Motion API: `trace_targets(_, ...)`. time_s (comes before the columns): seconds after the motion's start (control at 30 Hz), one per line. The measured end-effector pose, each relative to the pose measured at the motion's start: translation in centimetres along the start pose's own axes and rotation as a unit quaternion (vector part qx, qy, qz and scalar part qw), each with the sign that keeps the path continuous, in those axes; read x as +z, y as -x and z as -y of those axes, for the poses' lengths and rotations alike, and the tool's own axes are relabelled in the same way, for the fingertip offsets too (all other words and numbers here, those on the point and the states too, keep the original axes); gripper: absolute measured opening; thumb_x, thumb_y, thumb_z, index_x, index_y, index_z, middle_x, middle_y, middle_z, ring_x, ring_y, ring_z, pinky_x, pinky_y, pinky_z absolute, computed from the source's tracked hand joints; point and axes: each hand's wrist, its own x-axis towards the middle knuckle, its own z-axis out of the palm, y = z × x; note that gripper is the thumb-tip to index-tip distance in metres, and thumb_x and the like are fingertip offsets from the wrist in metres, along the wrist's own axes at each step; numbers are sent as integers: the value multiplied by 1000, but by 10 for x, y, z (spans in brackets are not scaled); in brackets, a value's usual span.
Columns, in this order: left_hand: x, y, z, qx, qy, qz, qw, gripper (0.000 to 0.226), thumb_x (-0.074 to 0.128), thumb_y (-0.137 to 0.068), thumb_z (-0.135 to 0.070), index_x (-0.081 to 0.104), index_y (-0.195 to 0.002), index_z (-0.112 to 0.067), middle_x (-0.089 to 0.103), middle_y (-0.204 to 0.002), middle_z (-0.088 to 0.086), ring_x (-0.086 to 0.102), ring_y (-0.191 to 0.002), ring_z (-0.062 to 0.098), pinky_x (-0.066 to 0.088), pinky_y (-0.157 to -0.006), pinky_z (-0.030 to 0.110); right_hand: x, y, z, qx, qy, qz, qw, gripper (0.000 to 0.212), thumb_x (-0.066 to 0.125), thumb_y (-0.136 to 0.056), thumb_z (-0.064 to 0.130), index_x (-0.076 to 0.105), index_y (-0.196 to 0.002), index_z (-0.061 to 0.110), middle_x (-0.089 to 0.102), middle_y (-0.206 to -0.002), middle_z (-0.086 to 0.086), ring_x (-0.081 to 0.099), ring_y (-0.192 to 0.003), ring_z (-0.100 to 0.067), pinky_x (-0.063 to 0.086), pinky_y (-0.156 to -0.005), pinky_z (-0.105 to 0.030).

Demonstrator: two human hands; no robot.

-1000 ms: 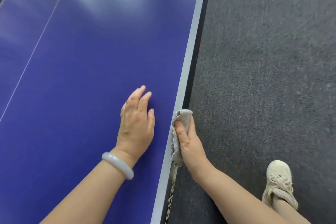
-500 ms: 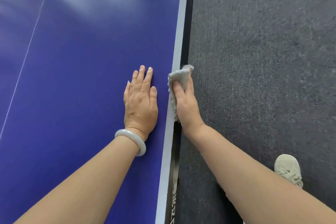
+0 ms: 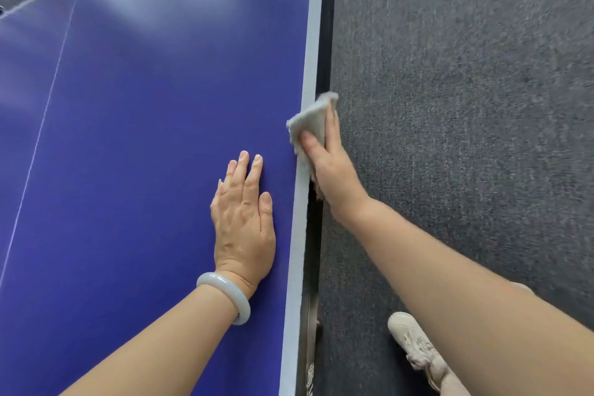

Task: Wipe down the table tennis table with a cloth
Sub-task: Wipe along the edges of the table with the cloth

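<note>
The right hand (image 3: 332, 170) has its thumb on top of a folded pale cloth (image 3: 309, 120) and its fingers curled over the outer side, clamping the cloth around the table's (image 3: 144, 138) side edge. The cloth straddles the white border strip (image 3: 310, 51), at about 1 o'clock from the left hand (image 3: 244, 222). That hand lies flat on the blue top with fingers straight and close together, gripping nothing, and seems to serve as a brace. A pale bracelet (image 3: 225, 294) sits on its wrist.

As a judgement, the step in hand is the side edge, not the playing surface. The edge runs from 6 o'clock to 12 o'clock in the view, and the cloth is roughly midway along the visible stretch, so the part toward 12 o'clock looks left to do. The blue top shows glare toward 11 o'clock and no obvious dirt or streaks, but nothing shows which areas have been wiped. The other edges and the far half beyond the thin white line (image 3: 41, 128) are mostly out of view, so overall progress cannot be fixed.

A pale shoe (image 3: 414, 344) stands on the grey carpet (image 3: 466, 106) at 5 o'clock.
</note>
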Motion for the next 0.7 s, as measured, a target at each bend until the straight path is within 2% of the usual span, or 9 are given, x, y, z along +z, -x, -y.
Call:
trace_targets(0.07, -1, 0, -1, -6, 1, -1, 1000, 55, 27, -100, -26, 25, -155, -22, 16, -163, -6, 6, -150, 9, 11, -122, 44, 5, -4, -4, -7, -8, -19, 1000, 67, 47, -104, 29, 7, -159, 32, 7, -167, 5, 13, -152, -11, 16, -124, -41)
trace_targets(0.17, -2, 0, -3, -9, 4, 1, 1000, 55, 29, -100, -26, 26, -154, -21, 15, -163, -6, 6, -150, 9, 11, -122, 45, 20, 51, -28, -26, 24, -48, 998, 68, 45, -102, 40, 6, -158, 36, 6, -166, 11, 9, -152, -8, 15, -124, -45)
trace_targets(0.3, -2, -1, -4, -8, 6, 3, 1000, 55, 29, -100, -26, 27, -154, -20, 17, -163, -5, 7, -151, 9, 11, -122, 44, 17, 81, -44, -14, 44, -6, 999, 73, 42, -98, 49, -2, -156, 40, 0, -165, 17, 5, -151, -2, 14, -125, -42)
trace_targets(0.37, -1, -1, -4, -7, 1, 2, 1000, 55, 28, -99, -27, 28, -154, -19, 17, -163, -5, 8, -150, 10, 11, -122, 44, 14, 43, -25, 7, 54, -13, 998, 73, 45, -101, 44, 0, -158, 32, 10, -164, 8, 19, -148, -6, 22, -122, -36)
trace_targets(0.43, -1, 0, -3, -6, -1, 0, 1000, 55, 28, -99, -27, 29, -154, -19, 17, -163, -6, 8, -150, 10, 10, -122, 42, 7, -22, 1, 5, 50, -28, 998, 67, 48, -103, 33, 12, -158, 22, 36, -149, -5, 51, -123, 1, 43, -101, -20)
trace_targets(0.47, -1, 0, -2, -5, 0, 0, 1000, 55, 28, -99, -27, 29, -153, -19, 18, -162, -6, 9, -150, 10, 10, -122, 42, 2, -56, 18, 6, 44, -37, 998, 62, 49, -103, 29, 18, -157, 20, 45, -138, -8, 60, -103, 3, 49, -85, -14)
trace_targets(0.5, 0, 0, -1, -3, 2, 1, 1000, 55, 28, -99, -27, 29, -153, -19, 18, -162, -6, 9, -150, 10, 10, -122, 42, -2, -84, 32, 5, 40, -46, 998, 59, 50, -103, 28, 22, -155, 21, 48, -134, -12, 62, -96, -3, 51, -77, -17)
trace_targets(0.6, 0, 0, 0, -3, -1, -1, 1000, 55, 27, -99, -27, 29, -153, -20, 18, -162, -7, 9, -150, 10, 13, -122, 44, -3, -111, 43, 16, 49, -54, 997, 61, 47, -103, 36, 20, -157, 28, 44, -144, -14, 55, -122, -25, 48, -95, -34)
trace_targets(0.7, -2, 0, -2, -5, -5, 0, 1000, 55, 26, -99, -28, 28, -154, -21, 17, -162, -8, 9, -150, 10, 13, -122, 44, 11, -45, 8, -4, 49, -84, 995, 60, 44, -103, 42, 19, -157, 32, 40, -145, -6, 49, -129, -22, 42, -106, -37)
